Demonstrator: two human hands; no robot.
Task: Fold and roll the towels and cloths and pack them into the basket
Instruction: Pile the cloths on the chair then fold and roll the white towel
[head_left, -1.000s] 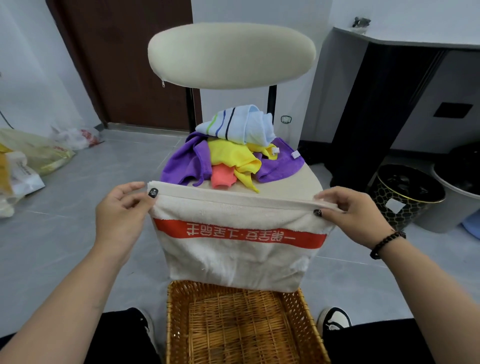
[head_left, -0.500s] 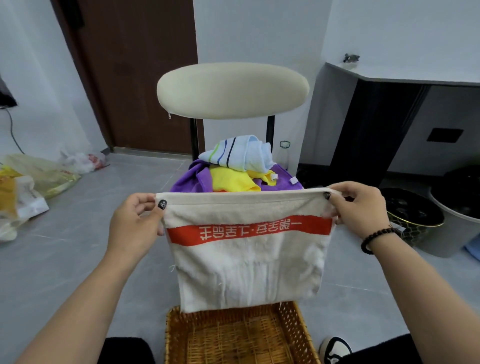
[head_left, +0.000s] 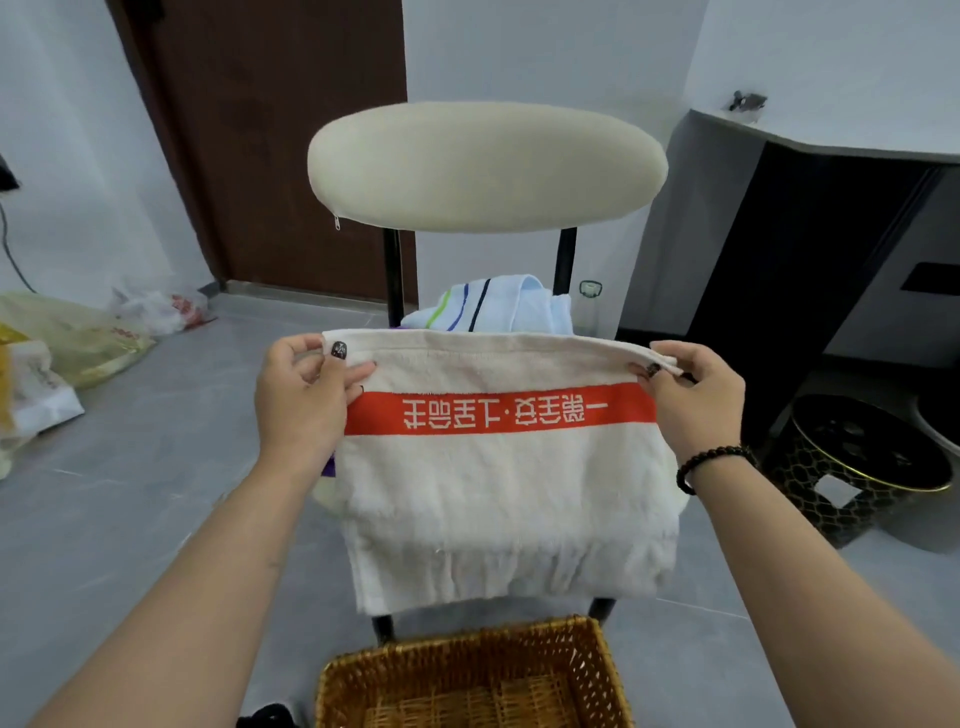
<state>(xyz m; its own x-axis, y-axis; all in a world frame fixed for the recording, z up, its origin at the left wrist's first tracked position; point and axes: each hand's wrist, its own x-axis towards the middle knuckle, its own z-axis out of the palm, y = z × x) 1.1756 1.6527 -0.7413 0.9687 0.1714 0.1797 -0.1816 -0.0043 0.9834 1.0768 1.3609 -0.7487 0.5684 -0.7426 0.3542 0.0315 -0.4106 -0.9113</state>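
Holding the cream terry towel with the orange printed band (head_left: 498, 467) up by its top edge, you've got your left hand (head_left: 301, 400) pinching the upper left corner and your right hand (head_left: 693, 397) pinching the upper right, a black bead bracelet (head_left: 714, 462) on that wrist. It hangs folded in front of the cream padded chair (head_left: 485, 166), its lower edge just above the woven wicker basket (head_left: 467, 675) on the floor. Behind the top edge, the light blue striped towel (head_left: 493, 304) peeks up from the chair seat. A black patterned stool (head_left: 862, 462) stands off to the right.
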